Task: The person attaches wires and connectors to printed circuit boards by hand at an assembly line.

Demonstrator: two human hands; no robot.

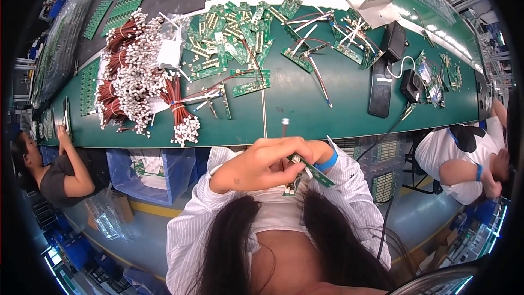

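Head view: left hand (262,165) pinches slim green circuit board (323,178) by green tabletop (341,123) near edge; right hand (315,149) alongside, grip hidden. Seems mid-batch: some cabled green boards (297,58) present; heaped green boards (236,51), red-wire bundles (180,110) remain.

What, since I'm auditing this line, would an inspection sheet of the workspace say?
Surface: green bench top, partly covered.
Parts: green circuit board at the hands; jumbled circuit-board heap beyond them.
Clutter: black power adapter beside a long black device, right.
Hands: left hand, fingers closed on the green circuit board; right hand mostly hidden behind, grip unclear.
Cables: bundled dark-red leads with white connectors, left.
Surroundings: left co-worker, right co-worker; blue bin below the bench.
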